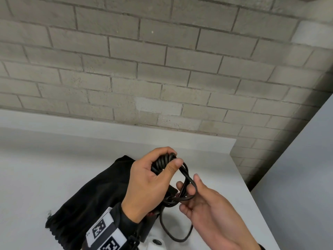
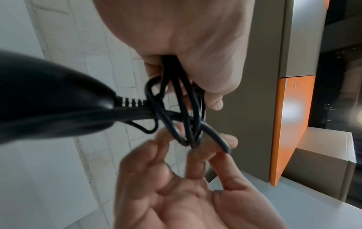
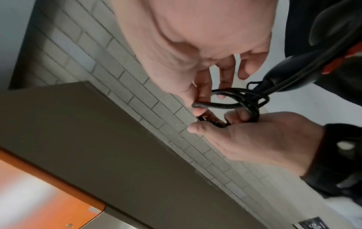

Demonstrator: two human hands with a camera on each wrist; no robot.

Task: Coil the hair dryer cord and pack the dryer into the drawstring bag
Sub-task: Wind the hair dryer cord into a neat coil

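Winding is well under way but not finished, as far as the pictures tell. Nearest the person, a slack loop of the black cord (image 1: 177, 230) droops to the white table (image 1: 54, 168), so some length is left to gather. Just above it the right hand (image 1: 212, 210) lies palm up with its fingers (image 1: 182, 185) loosely curled, the cord's free run passing over and between them; it guides rather than clamps, and how firmly the thumb bears on the strand I cannot tell. Beyond, the left hand (image 1: 149, 179) has fingers and thumb curled round a tight bundle of finished turns. The left-wrist view shows the hair dryer (image 2: 49, 99), black and blurred, its ribbed strain relief leading into the tangle below that hand; it appears to hang by the cord, though its support is hidden. Farther back the black drawstring bag (image 1: 93, 193) lies slumped on the table against the brick wall (image 1: 162, 69), nothing visibly in it. Packing, I judge, is not yet begun.
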